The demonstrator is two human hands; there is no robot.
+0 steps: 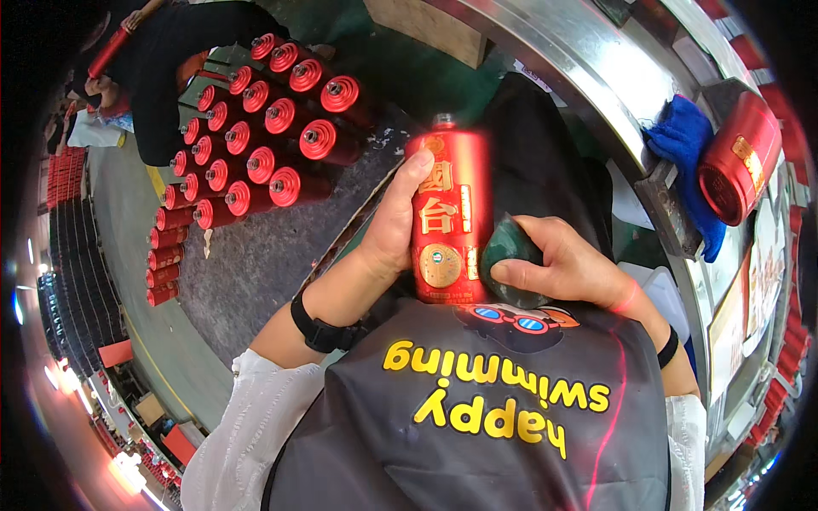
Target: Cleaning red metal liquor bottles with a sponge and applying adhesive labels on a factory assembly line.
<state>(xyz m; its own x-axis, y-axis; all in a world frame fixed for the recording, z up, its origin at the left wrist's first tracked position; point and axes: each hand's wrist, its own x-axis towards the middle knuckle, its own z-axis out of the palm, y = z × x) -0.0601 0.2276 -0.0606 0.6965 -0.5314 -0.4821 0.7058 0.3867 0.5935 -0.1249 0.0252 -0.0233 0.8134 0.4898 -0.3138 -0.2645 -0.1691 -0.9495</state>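
Observation:
My left hand (394,215) is wrapped round a red bottle (452,213) with gold lettering and a round gold seal. The bottle stands upright before my dark apron (486,426), its short bare neck at the far end. My right hand (567,266) pinches a flat, dark green piece (515,255), thumb on its face and fingers behind. That piece lies against the bottle's lower right side; I cannot make out exactly what it is.
Many similar red bottles (239,136) stand in rows at the far left. On the metal bench (635,111) to the right, another red bottle (740,162) lies tilted on a blue cloth (682,136). At the upper left a person in dark clothes (217,25) holds a red bottle.

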